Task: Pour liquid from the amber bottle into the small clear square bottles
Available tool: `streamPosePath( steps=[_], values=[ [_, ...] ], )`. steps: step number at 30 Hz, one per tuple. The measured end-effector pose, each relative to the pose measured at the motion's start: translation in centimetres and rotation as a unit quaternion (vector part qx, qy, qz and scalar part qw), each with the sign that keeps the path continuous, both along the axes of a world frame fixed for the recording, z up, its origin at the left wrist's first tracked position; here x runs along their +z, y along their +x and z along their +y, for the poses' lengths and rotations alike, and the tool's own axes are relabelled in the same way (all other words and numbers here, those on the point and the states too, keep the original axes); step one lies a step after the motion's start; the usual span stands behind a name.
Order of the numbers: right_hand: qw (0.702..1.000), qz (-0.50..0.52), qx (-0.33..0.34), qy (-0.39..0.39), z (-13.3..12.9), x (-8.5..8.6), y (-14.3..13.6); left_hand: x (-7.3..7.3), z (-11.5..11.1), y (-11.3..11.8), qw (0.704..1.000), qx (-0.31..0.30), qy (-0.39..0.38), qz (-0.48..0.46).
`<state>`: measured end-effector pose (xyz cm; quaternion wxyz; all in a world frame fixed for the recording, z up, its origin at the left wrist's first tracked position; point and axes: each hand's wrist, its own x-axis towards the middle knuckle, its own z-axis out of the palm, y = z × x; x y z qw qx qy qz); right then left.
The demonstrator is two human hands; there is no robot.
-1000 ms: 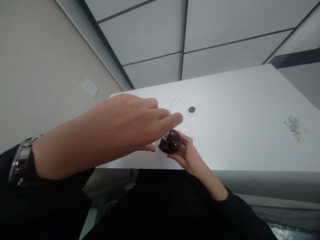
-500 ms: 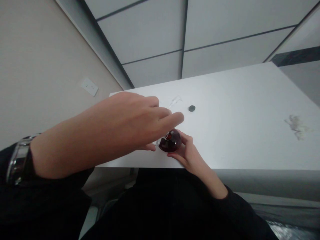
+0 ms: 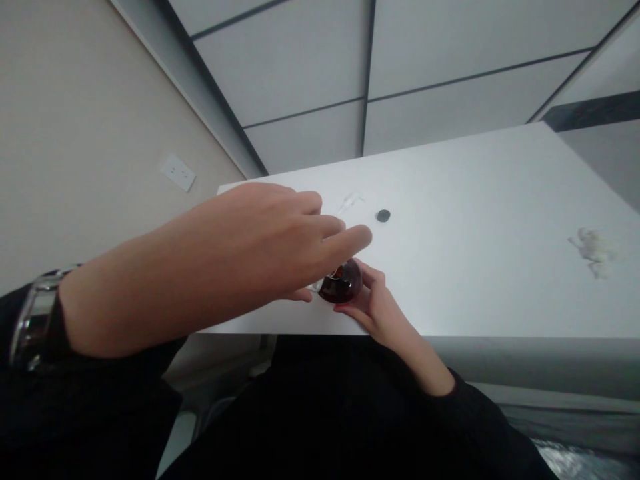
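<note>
My right hand (image 3: 376,303) is wrapped round the side of a round, clear bottle (image 3: 341,285) of dark red liquid, near the front edge of the white table (image 3: 465,267). Over its mouth reaches my left hand (image 3: 295,243), fingers bent and the index finger stretched past the bottle. Beside the left thumb shows a bit of clear, glassy material (image 3: 316,286); most of what this hand holds is hidden behind it. Beyond the left fingers lies a thin clear plastic piece (image 3: 350,202), with a small dark round cap (image 3: 383,215) to its right.
A pale, crumpled-looking bundle (image 3: 594,252) lies at the table's right side. White panels (image 3: 310,80) stand behind the table. On the left wall is a socket (image 3: 179,173). My left wrist wears a shiny metal watch band (image 3: 37,320).
The left hand has shifted very slightly over the bottle, its index finger a touch further right. My right hand and the bottle stay in place.
</note>
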<state>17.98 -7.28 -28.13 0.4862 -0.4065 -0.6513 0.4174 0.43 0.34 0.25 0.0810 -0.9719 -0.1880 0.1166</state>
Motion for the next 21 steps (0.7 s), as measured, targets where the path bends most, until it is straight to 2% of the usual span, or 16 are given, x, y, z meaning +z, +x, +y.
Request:
streamPosePath(
  steps=[5, 13, 21],
  values=[
    [1.000, 0.015, -0.008, 0.019, 0.01, 0.00, -0.06, -0.17, 0.00, -0.10, 1.000, -0.007, 0.010, 0.008],
    [1.000, -0.005, 0.003, -0.008, 0.12, 0.77, 0.13, -0.19, 0.04, 0.00, 1.000, -0.011, 0.012, 0.003],
    [1.000, -0.001, 0.000, 0.007, 0.11, 0.80, 0.01, -0.27, -0.06, 0.27, 0.999, -0.030, 0.031, 0.006]
  ],
)
